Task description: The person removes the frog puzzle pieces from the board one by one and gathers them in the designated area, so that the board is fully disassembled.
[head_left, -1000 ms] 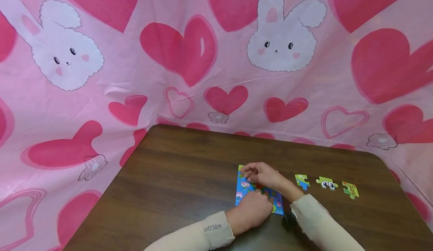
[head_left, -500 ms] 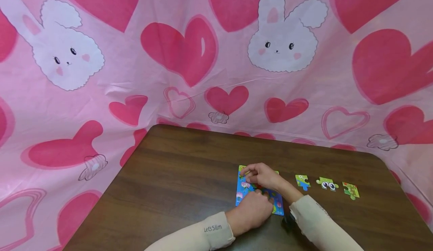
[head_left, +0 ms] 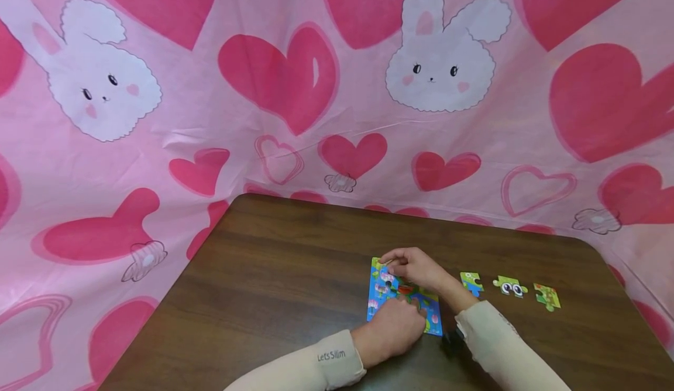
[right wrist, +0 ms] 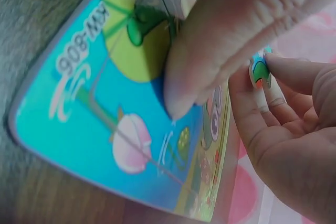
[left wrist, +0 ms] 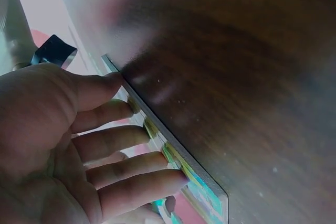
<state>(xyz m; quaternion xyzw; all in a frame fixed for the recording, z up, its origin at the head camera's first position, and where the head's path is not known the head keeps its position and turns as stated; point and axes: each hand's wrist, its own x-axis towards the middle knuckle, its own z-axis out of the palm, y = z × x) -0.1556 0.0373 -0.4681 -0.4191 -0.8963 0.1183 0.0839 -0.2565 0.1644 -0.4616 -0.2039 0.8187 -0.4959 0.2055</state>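
Note:
A jigsaw puzzle board, blue with pink flowers, lies flat on the table. My left hand rests on its near part, with fingertips on the picture and the thumb against the board's edge in the left wrist view. Over the far part of the board is my right hand. Between its thumb and fingers it pinches a small puzzle piece, green and blue with a red spot, held above the board in the right wrist view. Both hands hide part of the picture.
Three loose puzzle pieces lie in a row to the right: a green and blue one, one with two eyes and a green and brown one. The brown table meets a pink heart-and-rabbit cloth behind.
My right hand has shifted slightly right and away from me, showing more of the board's upper left. The left hand and the loose pieces have stayed put.

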